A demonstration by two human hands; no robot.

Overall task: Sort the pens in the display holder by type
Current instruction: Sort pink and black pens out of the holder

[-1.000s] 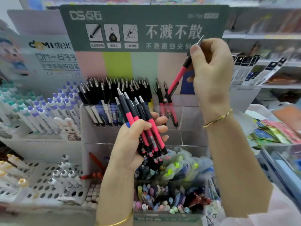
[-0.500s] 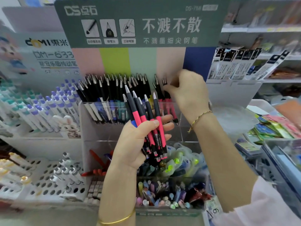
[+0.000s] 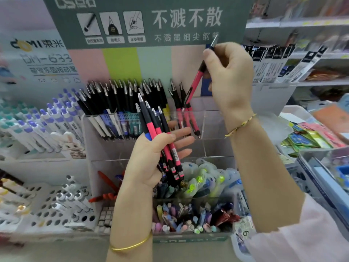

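Stationery shelves frame a clear display holder (image 3: 211,127). Above its pink-pen compartment, the right hand (image 3: 229,72) pinches one pink pen (image 3: 195,83), tip down. Below, the left hand (image 3: 151,157) clasps a bundle of pink pens (image 3: 164,140).

Left hand (image 3: 151,159) palm-up, fingers half-curled; right hand (image 3: 229,72) raised, fingertips pinched, wrist bent.

Display holder (image 3: 211,118) clear glossy plastic; pens (image 3: 122,103) matt black, shiny metal tips.
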